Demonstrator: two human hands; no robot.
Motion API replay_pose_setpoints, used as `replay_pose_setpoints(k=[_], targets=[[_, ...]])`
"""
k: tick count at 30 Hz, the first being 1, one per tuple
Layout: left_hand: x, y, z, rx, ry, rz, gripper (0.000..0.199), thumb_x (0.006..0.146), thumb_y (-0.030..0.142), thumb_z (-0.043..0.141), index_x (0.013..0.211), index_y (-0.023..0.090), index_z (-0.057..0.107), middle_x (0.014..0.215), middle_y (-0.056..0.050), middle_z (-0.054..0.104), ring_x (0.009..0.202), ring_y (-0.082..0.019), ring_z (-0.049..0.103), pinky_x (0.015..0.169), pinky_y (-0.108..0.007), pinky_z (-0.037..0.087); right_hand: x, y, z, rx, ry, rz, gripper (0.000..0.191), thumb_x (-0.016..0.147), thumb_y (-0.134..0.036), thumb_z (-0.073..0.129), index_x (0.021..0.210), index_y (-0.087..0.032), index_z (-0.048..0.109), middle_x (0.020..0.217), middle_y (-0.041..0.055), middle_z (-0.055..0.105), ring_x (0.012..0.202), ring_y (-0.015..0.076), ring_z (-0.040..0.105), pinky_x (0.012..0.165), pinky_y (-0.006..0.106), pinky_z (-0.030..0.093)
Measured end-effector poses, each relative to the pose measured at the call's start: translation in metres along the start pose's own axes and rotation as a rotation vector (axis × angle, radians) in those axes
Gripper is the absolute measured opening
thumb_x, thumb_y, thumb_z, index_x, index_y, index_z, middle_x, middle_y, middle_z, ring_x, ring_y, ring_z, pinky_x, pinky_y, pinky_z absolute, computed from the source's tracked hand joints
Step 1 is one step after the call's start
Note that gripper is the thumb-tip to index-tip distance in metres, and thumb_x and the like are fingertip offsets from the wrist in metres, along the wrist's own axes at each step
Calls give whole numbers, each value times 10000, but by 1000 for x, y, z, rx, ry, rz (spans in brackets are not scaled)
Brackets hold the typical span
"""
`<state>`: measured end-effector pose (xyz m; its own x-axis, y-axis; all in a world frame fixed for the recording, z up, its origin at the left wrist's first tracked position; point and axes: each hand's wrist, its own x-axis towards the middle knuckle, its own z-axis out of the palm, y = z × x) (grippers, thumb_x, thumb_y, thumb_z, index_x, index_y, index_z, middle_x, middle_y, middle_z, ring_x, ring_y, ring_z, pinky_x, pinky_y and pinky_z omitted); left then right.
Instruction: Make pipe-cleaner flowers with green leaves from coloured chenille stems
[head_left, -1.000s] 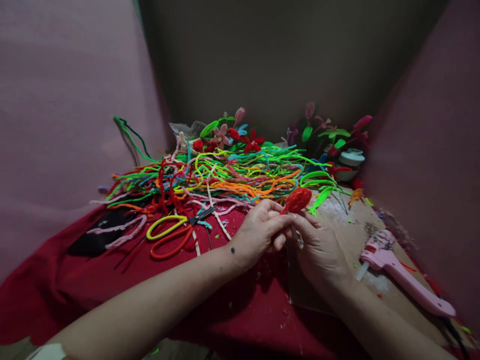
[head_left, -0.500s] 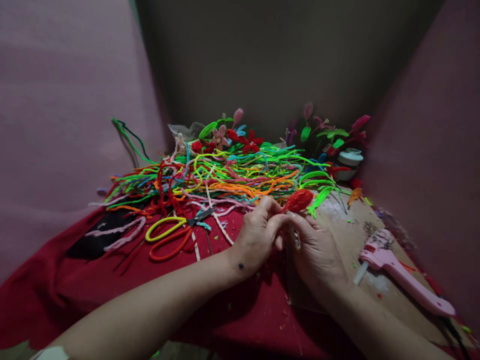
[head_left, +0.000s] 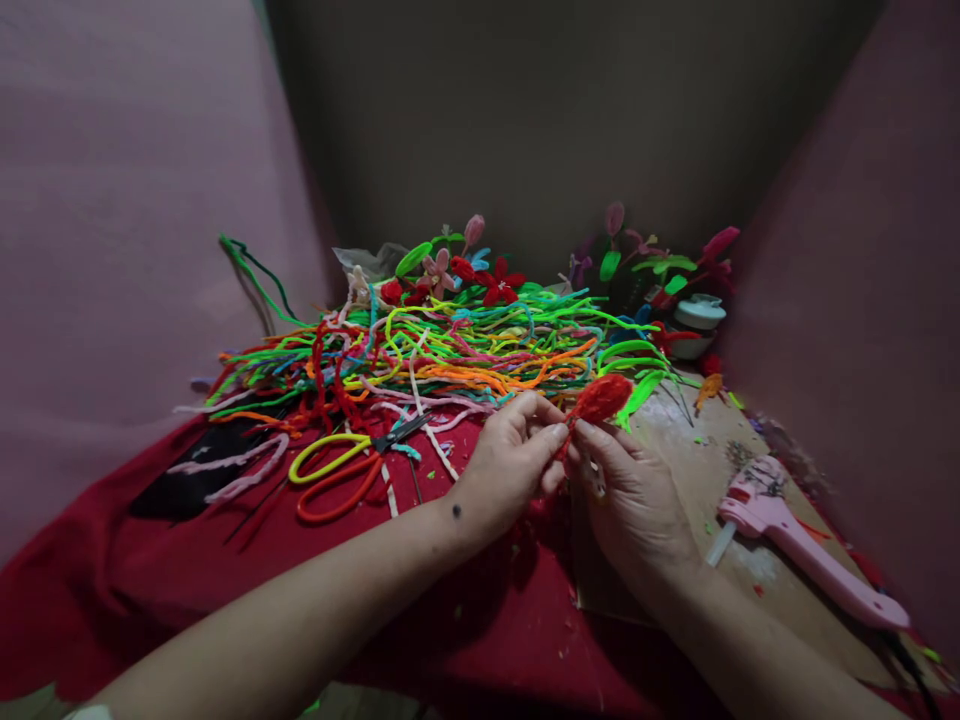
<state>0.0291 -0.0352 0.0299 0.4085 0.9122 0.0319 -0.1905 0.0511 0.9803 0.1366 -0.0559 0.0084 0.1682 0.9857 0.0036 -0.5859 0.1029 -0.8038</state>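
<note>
Between my two hands is a red pipe-cleaner flower bud (head_left: pixel 602 398), its fuzzy rounded head pointing up and to the right. My left hand (head_left: pixel 517 445) pinches the narrow base of the bud between thumb and fingers. From the other side my right hand (head_left: pixel 626 490) grips the same base, thumb tip close to the left thumb. The lower end of the bud is hidden among the fingers. Just left of my left hand lie scissors (head_left: pixel 337 480) with one yellow and one orange-red handle loop, on the red cloth (head_left: pixel 450 640).
A heap of colourful pipe cleaners (head_left: pixel 465 350) spreads behind my hands. Finished fuzzy flowers (head_left: pixel 501 283) stand at the back, near a white-lidded jar (head_left: pixel 699 315). On the right, a pink glue gun (head_left: pixel 802 545) rests on a brown board (head_left: pixel 675 450); a black flat item (head_left: pixel 184 485) lies left.
My left hand has shifted slightly left and its thumb has drawn back from the right thumb, baring more of the bud's base. The bud has moved slightly up and right.
</note>
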Motion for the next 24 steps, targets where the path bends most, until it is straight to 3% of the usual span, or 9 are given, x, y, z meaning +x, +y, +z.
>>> replay_pose_setpoints(k=[8,14,19,24], targets=[[7,-1,-17,-145,-122,-179,133,766,272,604,806,178,519,533,54,543,324,-45,431,291,-137,298,3,3,-8,-34,-69,-24,121,731,-202,678,844,-196,721,766,-12,699,742,144,621,797,298,462],[9,4,-22,-117,-125,-273,158,719,235,659,767,168,525,608,61,495,347,-6,377,304,-114,206,6,6,-16,-114,-58,-76,195,721,-203,695,913,-213,725,835,-7,718,849,168,619,882,331,421],[7,10,-20,-139,-98,-304,123,698,133,613,708,164,494,523,85,412,366,-15,359,339,-115,212,5,7,-15,-106,-69,-38,201,711,-212,697,911,-206,723,825,4,720,809,183,636,818,342,463],[6,12,-19,11,-103,-243,68,713,112,535,754,167,531,463,77,460,340,-38,383,328,-131,274,6,8,-15,-11,-84,15,174,708,-212,689,879,-189,715,813,13,721,760,185,646,724,331,501]])
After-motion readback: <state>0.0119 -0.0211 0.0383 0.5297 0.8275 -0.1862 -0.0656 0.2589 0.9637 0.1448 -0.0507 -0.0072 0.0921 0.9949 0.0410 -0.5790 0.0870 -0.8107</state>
